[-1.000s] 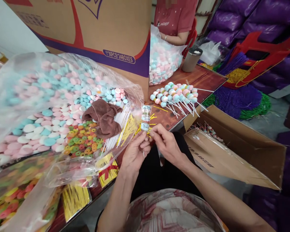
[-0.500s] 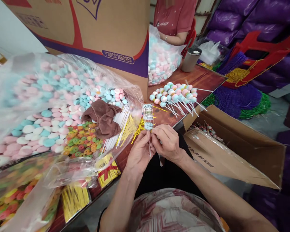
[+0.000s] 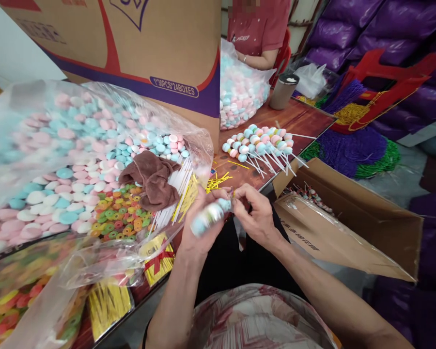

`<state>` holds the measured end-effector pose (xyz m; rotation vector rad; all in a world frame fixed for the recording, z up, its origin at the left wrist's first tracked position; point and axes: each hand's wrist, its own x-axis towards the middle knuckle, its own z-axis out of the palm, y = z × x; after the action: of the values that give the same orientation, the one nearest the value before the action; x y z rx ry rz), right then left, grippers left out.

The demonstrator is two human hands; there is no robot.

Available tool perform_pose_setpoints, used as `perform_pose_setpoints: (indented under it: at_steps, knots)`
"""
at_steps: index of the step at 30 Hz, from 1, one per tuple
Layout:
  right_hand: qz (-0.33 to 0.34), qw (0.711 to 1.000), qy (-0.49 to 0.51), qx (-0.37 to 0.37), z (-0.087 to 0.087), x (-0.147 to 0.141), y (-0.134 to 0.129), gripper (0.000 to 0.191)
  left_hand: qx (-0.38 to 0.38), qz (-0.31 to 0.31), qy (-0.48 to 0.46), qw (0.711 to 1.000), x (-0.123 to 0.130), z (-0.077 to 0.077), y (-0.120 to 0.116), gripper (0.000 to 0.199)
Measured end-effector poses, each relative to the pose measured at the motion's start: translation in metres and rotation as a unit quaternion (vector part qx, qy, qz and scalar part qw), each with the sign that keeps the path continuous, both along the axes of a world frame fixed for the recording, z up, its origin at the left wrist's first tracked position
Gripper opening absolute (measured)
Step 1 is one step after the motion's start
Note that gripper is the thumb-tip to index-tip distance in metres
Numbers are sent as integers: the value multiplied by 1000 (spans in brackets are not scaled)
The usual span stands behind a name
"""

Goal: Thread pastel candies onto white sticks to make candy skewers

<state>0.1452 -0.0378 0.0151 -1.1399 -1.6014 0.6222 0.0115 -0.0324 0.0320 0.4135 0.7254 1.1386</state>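
A wrapped marshmallow skewer, blurred by motion, lies across my left hand, whose fingers are closed round its neck end. The bagged marshmallows tip down toward the left wrist. At that neck, the fingertips of my right hand are pinched on a small glinting bit that looks like a gold twist tie. Just beyond my hands, loose gold twist ties lie on the table. Bare marshmallow skewers are piled behind them, their white sticks pointing toward me and to the right.
Left is a big clear bag of marshmallows with gummy rings, a brown cloth and white sticks. A tall carton stands behind. An open cardboard box sits at right. A co-worker sits opposite.
The wrapped skewer has swung from upright, bag end away from me, to tilted down left across my left palm. My right hand has shifted slightly right, still pinching at the neck.
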Motion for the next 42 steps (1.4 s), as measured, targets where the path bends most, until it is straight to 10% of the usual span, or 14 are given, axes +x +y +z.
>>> perform_pose_setpoints:
  at_steps: [5,13,22,29,34,37,42]
  knots:
    - [-32,996,51,-59,7,5,3,16,94,15,183,978,4,-5,-14,39]
    - [-16,998,34,45,15,7,-13,11,32,-4,88,996,21,-2,-18,28]
    - [69,898,351,-255,-1,14,-33,16,109,82,189,973,33,-5,-22,18]
    - [21,853,417,-313,-22,46,-43,13,278,52,447,849,21,-13,-9,8]
    - [-105,788,578,-186,-20,113,-22,17,227,218,608,729,-43,-22,14,22]
    - [-152,801,545,-194,-19,133,-11,20,183,258,690,651,-84,-28,25,27]
    - [-102,913,326,-225,-21,85,-9,15,200,188,679,681,-80,-24,28,23]
